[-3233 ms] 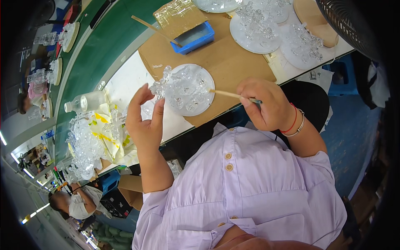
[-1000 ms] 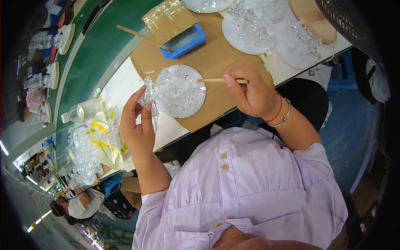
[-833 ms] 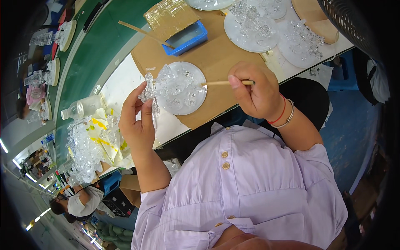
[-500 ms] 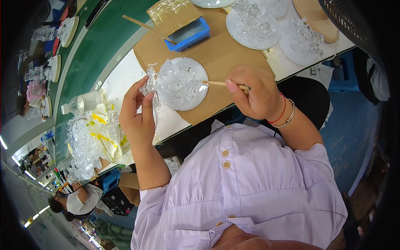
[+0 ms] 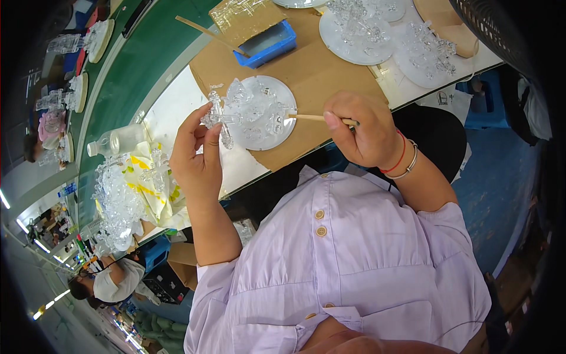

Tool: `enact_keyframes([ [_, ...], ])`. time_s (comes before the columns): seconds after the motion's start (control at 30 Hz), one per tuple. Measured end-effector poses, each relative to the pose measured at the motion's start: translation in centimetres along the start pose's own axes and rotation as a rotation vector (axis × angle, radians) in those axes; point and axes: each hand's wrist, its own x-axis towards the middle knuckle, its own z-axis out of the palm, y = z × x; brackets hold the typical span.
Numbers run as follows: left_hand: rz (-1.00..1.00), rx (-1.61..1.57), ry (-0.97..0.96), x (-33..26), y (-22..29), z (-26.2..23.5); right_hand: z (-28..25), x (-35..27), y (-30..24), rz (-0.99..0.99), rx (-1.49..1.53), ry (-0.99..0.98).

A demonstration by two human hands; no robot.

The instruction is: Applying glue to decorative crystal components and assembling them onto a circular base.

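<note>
A clear plastic piece with a cross-shaped end [image 5: 217, 120] is pinched between the thumb and fingers of my left hand [image 5: 196, 144], at the left side of a round white disc [image 5: 276, 134]. Clear ornamental parts [image 5: 253, 106] cover much of that disc, and I cannot tell whether the held piece joins them. My right hand [image 5: 362, 128] grips a thin wooden stick [image 5: 309, 118]. The stick's tip points left and lies at the disc's right rim; touching or just above it, I cannot tell.
Brown cardboard [image 5: 312, 71] lies under the disc. Behind stands a blue box [image 5: 268, 46] with another stick [image 5: 206, 33] resting on it. More loaded discs [image 5: 336, 44] are at the far right. A clear bottle [image 5: 118, 140] and a heap of clear parts [image 5: 112, 200] lie left.
The held piece has turned slightly and shifted a little right with my left hand. My right hand has moved slightly right, and its stick has tilted a little.
</note>
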Motion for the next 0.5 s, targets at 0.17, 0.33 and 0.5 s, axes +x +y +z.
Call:
enact_keyframes([
  [0.17, 0.003, 0.015, 0.000, -0.27, 0.54, 0.16, 0.01, 0.10, 0.57, 0.019, -0.062, 0.054],
  [0.33, 0.000, 0.054, 0.008, -0.56, 0.63, 0.18, -0.02, -0.26, -0.10, -0.018, -0.018, 0.022],
  [0.5, -0.008, 0.052, 0.002, -0.69, 0.80, 0.14, -0.32, -0.45, 0.18, 0.034, 0.028, -0.005],
])
